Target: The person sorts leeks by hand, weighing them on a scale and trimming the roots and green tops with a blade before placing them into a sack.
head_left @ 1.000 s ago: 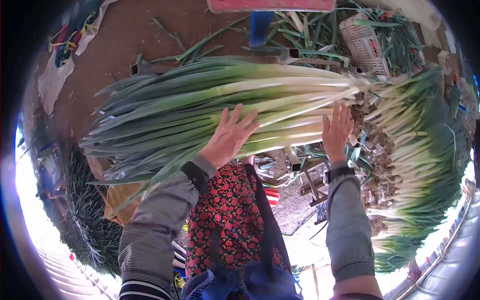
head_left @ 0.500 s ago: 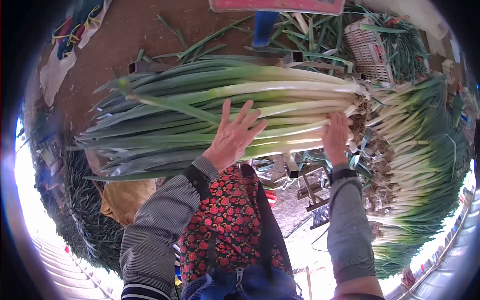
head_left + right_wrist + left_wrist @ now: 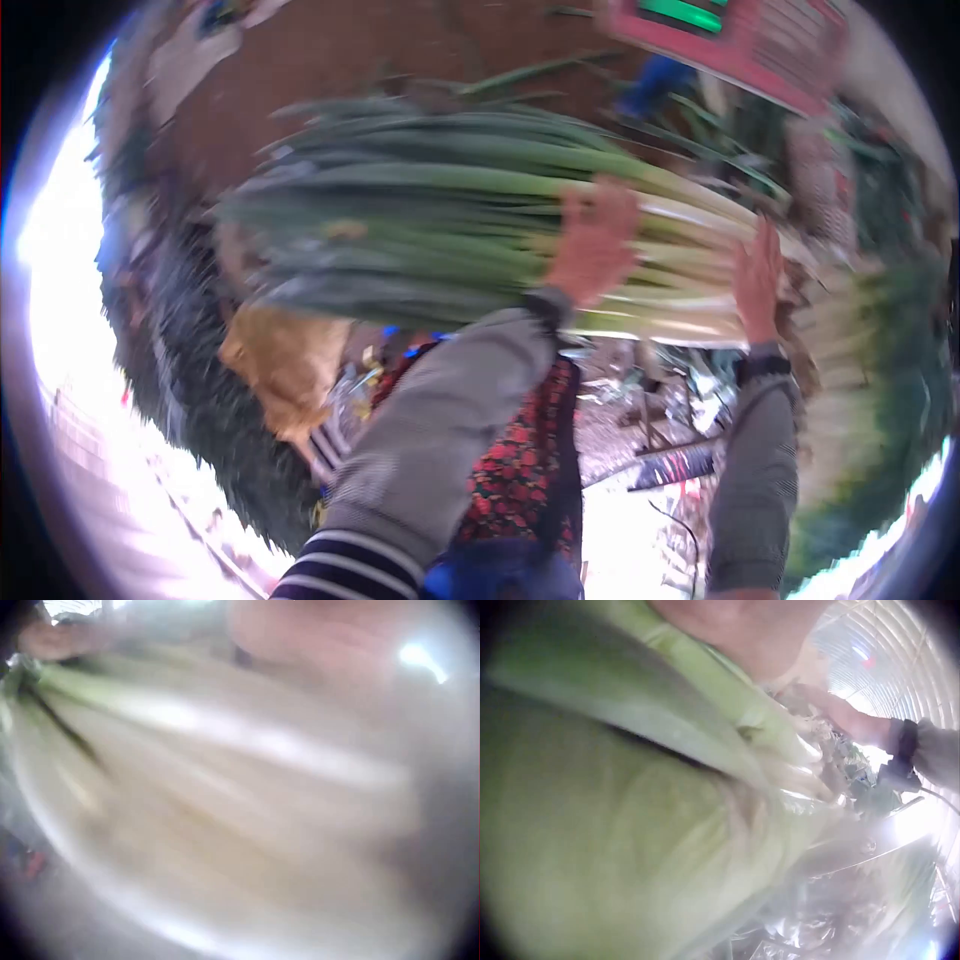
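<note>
A thick bundle of long green onions (image 3: 420, 200) lies crosswise in the head view, dark leaves to the left, white stems and roots to the right. My left hand (image 3: 597, 240) rests on top of it, where green turns to white, fingers spread. Close to the root end, my right hand (image 3: 758, 285) lies against the white stems with its fingers extended. The left wrist view shows the pale green stems (image 3: 630, 825) close up, under part of my left hand (image 3: 742, 630). Blurred white stems (image 3: 210, 802) fill the right wrist view below my right hand (image 3: 322, 637).
Another large pile of green onions (image 3: 840, 400) is at the right, and a dark leafy heap (image 3: 210, 400) at the left. A red-framed device (image 3: 735, 45) with a green display stands beyond the bundle. A brown sack (image 3: 285, 365) lies near my left sleeve.
My left hand has slid right along the bundle, toward the white stems. A raised leaf has come down. The head view has shifted, bringing the green display into sight.
</note>
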{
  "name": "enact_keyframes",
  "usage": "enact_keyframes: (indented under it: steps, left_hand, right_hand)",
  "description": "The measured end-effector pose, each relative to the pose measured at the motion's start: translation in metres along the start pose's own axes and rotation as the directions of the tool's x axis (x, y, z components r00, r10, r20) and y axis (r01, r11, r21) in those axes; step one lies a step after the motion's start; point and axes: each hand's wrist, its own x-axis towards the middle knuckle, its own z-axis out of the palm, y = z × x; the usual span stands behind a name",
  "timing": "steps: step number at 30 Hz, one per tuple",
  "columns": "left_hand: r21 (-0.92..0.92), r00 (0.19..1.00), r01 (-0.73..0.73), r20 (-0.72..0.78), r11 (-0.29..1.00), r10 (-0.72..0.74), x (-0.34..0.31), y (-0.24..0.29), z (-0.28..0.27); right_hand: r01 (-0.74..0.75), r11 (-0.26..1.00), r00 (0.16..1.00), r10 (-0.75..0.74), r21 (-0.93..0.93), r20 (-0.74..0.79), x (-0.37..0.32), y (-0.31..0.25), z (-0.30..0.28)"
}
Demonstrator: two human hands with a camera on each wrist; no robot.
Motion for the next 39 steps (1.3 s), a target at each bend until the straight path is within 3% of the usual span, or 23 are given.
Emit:
enact_keyframes:
  steps: [2,4,6,8,9,10,12,13,15,17,18,19,22,25,28,29,32,36,37,39]
  left_hand:
    - [0.004,0.999,-0.025,-0.042,1.000,0.025,-0.001,0.002,0.007]
    - [-0.067,0.987,-0.038,-0.158,0.997,0.027,0.002,0.001,0.010]
    - [-0.128,0.973,-0.140,-0.201,0.982,0.113,-0.005,-0.008,0.020]
    - [-0.156,0.960,-0.232,-0.198,0.960,0.200,-0.019,-0.033,0.006]
    - [-0.171,0.960,-0.256,-0.159,0.951,0.230,-0.037,-0.069,-0.027]
    - [-0.183,0.957,-0.286,-0.115,0.941,0.268,-0.057,-0.088,-0.045]
    - [0.034,0.951,-0.306,-0.042,0.952,0.307,-0.107,-0.142,-0.089]
    - [0.139,0.950,-0.311,0.017,0.940,0.311,-0.134,-0.172,-0.107]
    - [0.219,0.968,-0.234,-0.037,0.947,0.248,-0.181,-0.228,-0.114]
    - [0.052,0.999,-0.046,0.000,0.998,0.046,-0.223,-0.278,-0.132]
    - [0.047,0.996,0.019,-0.083,0.999,-0.015,-0.242,-0.306,-0.126]
    - [0.044,0.983,0.092,-0.161,0.995,-0.083,-0.262,-0.335,-0.118]
    - [-0.052,0.937,0.246,-0.242,0.968,-0.252,-0.335,-0.399,-0.118]
    - [-0.257,0.890,0.344,-0.217,0.903,-0.401,-0.392,-0.426,-0.119]
    - [-0.390,0.832,0.430,-0.177,0.814,-0.525,-0.450,-0.442,-0.116]
    - [-0.418,0.808,0.464,-0.163,0.781,-0.567,-0.467,-0.445,-0.116]
    - [-0.490,0.756,0.478,-0.193,0.729,-0.625,-0.489,-0.441,-0.126]
    - [-0.516,0.718,0.325,-0.410,0.792,-0.562,-0.459,-0.425,-0.155]
    - [-0.533,0.713,0.240,-0.470,0.811,-0.520,-0.445,-0.420,-0.164]
    - [-0.513,0.733,0.084,-0.549,0.855,-0.401,-0.419,-0.408,-0.183]
  right_hand:
    - [0.107,0.980,0.988,-0.123,-0.165,-0.092,-0.019,0.026,0.068]
    - [0.230,0.908,0.972,-0.199,-0.351,0.124,-0.017,0.035,0.065]
    - [-0.068,0.993,0.977,0.087,-0.099,0.194,-0.017,0.005,0.038]
    - [-0.064,0.984,0.956,0.109,-0.166,0.272,-0.019,0.031,0.047]
    - [-0.053,0.976,0.939,0.122,-0.213,0.322,0.002,0.020,0.042]
    - [-0.046,0.983,0.956,0.095,-0.177,0.276,0.007,0.010,0.043]
    - [-0.048,0.991,0.979,0.071,-0.126,0.191,0.014,-0.014,0.031]
    - [0.085,0.991,0.990,-0.073,-0.099,0.123,0.018,-0.063,0.014]
    - [0.113,0.989,0.982,-0.126,0.098,0.141,0.021,-0.193,-0.020]
    - [0.095,0.948,0.977,-0.148,0.305,0.156,0.017,-0.323,-0.033]
    - [0.176,0.924,0.966,-0.229,0.340,0.121,0.012,-0.374,-0.026]
    - [0.305,0.901,0.934,-0.346,0.308,0.086,0.010,-0.412,-0.013]
    - [0.271,0.955,0.946,-0.240,-0.122,0.219,-0.010,-0.480,0.040]
    - [0.158,0.985,0.957,-0.134,-0.075,0.259,-0.003,-0.477,0.044]
    - [0.014,0.967,0.980,-0.064,0.254,0.188,0.001,-0.485,0.019]
    - [-0.023,0.968,0.989,-0.015,0.251,0.149,0.000,-0.493,0.011]
    - [-0.254,0.939,0.949,0.195,0.232,0.249,0.004,-0.474,0.005]
    - [-0.065,0.991,0.943,0.023,0.115,0.332,0.015,-0.474,0.000]
    - [-0.119,0.966,0.943,0.037,0.230,0.331,0.017,-0.463,0.003]
    - [-0.167,0.957,0.934,0.075,0.239,0.351,0.019,-0.439,0.005]
